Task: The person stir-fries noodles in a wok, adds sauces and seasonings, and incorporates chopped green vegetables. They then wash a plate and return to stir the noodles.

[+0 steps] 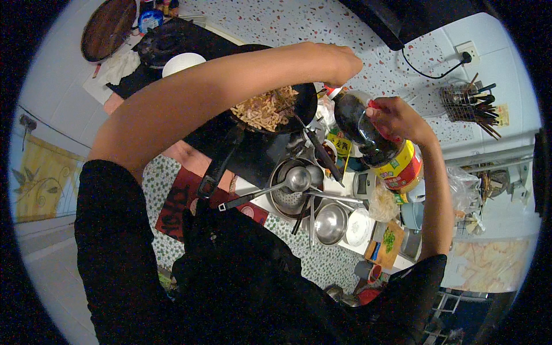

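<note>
My right hand (394,120) grips the red handle of a large plastic jug of dark sauce (355,116), tilted with its neck toward the upper left. My left hand (343,64) is curled just above the jug's red and white mouth (333,91); its fingertips are hidden. Under my left forearm, a black wok (308,105) holds cooked strips of what looks like meat (267,110). The wok's long handle (220,166) points toward me. A dark-handled spatula (325,155) leans on the wok's right rim.
A ladle (297,179) lies across a pot with a strainer (284,200). Nearby are a steel bowl (331,224), a white bowl (359,226) and a cutting board (394,254) with chopped greens. A white bowl (183,62) sits beside the left burner (161,43). A range hood (388,21) overhangs.
</note>
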Demonstrator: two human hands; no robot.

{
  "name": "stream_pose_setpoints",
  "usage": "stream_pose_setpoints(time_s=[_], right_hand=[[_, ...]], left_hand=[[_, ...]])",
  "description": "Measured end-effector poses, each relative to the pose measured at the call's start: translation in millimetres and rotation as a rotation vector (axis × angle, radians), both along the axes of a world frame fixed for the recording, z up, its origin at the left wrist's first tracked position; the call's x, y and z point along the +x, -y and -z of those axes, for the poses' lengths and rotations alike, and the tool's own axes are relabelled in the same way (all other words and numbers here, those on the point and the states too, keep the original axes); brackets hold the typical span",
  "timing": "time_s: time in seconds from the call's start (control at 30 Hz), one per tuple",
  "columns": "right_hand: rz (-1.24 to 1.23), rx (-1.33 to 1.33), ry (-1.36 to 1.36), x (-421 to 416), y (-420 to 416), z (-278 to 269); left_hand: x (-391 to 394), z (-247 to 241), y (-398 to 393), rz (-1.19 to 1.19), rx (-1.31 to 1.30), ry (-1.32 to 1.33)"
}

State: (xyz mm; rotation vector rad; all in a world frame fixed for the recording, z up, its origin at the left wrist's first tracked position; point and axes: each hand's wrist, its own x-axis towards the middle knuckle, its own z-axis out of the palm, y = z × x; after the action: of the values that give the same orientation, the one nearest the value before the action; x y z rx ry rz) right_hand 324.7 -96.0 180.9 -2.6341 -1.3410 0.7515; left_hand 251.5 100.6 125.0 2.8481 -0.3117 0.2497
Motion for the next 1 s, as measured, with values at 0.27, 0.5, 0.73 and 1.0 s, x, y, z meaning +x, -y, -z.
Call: stream_pose_setpoints(time_s=[0.27, 0.5, 0.73, 1.0], right_hand=[[-0.111, 0.055, -0.058, -21.2, -18.7, 0.8], [-0.160, 0.036, -0.058, -24.5, -60.0, 6.9], [-0.134, 0.082, -0.004, -13.3, -82.8, 19.6], [-0.038, -0.046, -0.044, -10.4, -95.7, 13.5]], left_hand=[[-26.7, 1.3, -26.8, -0.036, -0.068, -0.041], [-34.6, 4.7, -54.6, -0.172, -0.066, -0.076], [-19.9, 6.0, -71.3, -0.283, 0.079, -0.118], [-19.1, 15.1, -82.1, -0.272, 0.030, 0.038]])
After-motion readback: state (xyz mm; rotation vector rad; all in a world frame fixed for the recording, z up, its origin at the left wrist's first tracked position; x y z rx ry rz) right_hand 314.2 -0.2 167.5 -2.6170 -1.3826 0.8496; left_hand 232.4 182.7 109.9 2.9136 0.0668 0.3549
